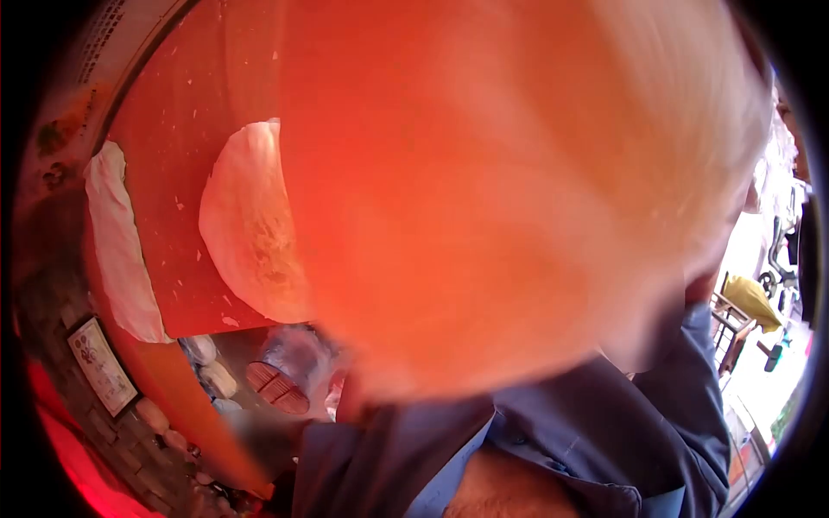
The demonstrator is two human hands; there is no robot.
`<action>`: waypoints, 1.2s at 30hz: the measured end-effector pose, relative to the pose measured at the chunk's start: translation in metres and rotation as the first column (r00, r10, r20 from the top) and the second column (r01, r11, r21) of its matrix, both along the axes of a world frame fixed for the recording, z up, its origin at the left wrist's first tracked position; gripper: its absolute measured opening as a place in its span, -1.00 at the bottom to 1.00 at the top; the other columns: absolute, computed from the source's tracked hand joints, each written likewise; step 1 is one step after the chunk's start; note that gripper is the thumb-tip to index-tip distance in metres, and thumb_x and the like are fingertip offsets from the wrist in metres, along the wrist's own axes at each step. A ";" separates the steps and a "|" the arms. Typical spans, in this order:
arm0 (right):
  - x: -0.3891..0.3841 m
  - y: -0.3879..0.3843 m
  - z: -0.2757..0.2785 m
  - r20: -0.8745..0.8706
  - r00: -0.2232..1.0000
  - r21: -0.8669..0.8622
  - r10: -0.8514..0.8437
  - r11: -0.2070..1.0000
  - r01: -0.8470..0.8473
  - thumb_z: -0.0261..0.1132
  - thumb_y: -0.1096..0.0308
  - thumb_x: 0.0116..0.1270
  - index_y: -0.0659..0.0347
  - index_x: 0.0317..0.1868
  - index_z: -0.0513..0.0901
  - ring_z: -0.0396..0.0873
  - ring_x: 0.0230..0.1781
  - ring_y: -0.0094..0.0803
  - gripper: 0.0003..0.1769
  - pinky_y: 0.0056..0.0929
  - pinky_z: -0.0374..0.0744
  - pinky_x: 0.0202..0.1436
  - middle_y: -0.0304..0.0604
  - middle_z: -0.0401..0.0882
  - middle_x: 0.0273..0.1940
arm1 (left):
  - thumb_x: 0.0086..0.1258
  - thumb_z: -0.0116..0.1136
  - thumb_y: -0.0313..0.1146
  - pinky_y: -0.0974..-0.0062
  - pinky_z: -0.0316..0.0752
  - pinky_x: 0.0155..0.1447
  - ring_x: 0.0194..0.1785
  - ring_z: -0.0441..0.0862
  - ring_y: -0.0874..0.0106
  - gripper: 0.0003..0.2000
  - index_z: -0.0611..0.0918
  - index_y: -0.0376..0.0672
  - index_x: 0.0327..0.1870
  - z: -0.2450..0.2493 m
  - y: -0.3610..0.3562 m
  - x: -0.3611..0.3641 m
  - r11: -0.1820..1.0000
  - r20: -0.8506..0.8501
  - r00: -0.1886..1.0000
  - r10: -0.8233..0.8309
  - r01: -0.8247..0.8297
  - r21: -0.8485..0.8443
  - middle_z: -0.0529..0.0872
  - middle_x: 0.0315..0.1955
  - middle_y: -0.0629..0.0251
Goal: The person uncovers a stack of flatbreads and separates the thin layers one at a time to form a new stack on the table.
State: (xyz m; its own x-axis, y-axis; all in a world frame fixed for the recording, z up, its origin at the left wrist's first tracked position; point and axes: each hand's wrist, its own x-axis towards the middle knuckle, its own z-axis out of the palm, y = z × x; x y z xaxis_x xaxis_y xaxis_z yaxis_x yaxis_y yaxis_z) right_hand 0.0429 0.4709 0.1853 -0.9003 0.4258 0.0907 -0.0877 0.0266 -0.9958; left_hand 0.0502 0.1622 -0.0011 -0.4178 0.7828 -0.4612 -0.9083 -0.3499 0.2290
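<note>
An orange blur (pixel 484 216) blocks centre to two o'clock, pale dough (pixel 246 220) lying at nine! Hands spread or gripping? Can't tell.

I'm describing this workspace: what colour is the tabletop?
The tabletop is red, seen in the head view, left side.

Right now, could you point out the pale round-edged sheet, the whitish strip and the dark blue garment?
Pale sheet (pixel 243 220), head view: its unhidden left part.
Whitish strip (pixel 122 246), head view: mid-length.
Dark blue garment (pixel 600 419), head view: its front.
</note>
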 end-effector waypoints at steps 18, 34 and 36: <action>0.067 0.019 -0.177 0.657 0.753 -0.155 -0.047 0.968 0.196 0.21 0.38 0.36 0.40 0.02 0.63 0.65 -0.21 -0.39 -0.69 -0.43 0.61 -0.17 -0.08 0.70 -0.11 | 0.39 0.26 -0.36 0.28 0.44 0.33 0.31 0.45 0.27 -0.41 0.34 -0.27 0.40 -0.020 0.011 -0.047 0.758 -0.460 0.820 0.339 -0.528 -0.382 0.47 0.29 0.16; -0.008 -0.039 -0.059 0.322 0.930 -0.079 -0.179 0.973 0.215 0.32 0.38 0.29 0.30 0.07 0.63 0.65 -0.21 -0.44 -0.65 -0.49 0.59 -0.07 -0.19 0.69 -0.16 | 0.27 0.37 -0.37 0.39 0.58 0.05 -0.03 0.64 0.38 -0.54 0.55 -0.26 0.18 0.073 -0.068 -0.085 0.596 -0.602 0.670 0.435 -0.715 -0.365 0.66 -0.02 0.28; -0.029 -0.085 -0.059 0.282 0.949 -0.034 -0.142 0.987 0.157 0.32 0.35 0.29 0.28 0.04 0.64 0.64 -0.23 -0.45 -0.66 -0.49 0.59 -0.13 -0.20 0.68 -0.17 | 0.30 0.34 -0.35 0.33 0.60 0.13 0.10 0.64 0.31 -0.49 0.50 -0.27 0.26 0.082 -0.119 -0.088 0.541 -0.591 0.633 0.500 -0.761 -0.357 0.63 0.11 0.20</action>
State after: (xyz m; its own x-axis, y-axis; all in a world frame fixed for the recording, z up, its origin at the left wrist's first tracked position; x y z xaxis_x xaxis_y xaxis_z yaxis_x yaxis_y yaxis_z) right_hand 0.0138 0.3859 0.1266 -0.8120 0.5547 -0.1816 0.1938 -0.0374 -0.9803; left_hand -0.0379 0.0433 0.0811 -0.9254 -0.0972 -0.3663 -0.2762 -0.4888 0.8275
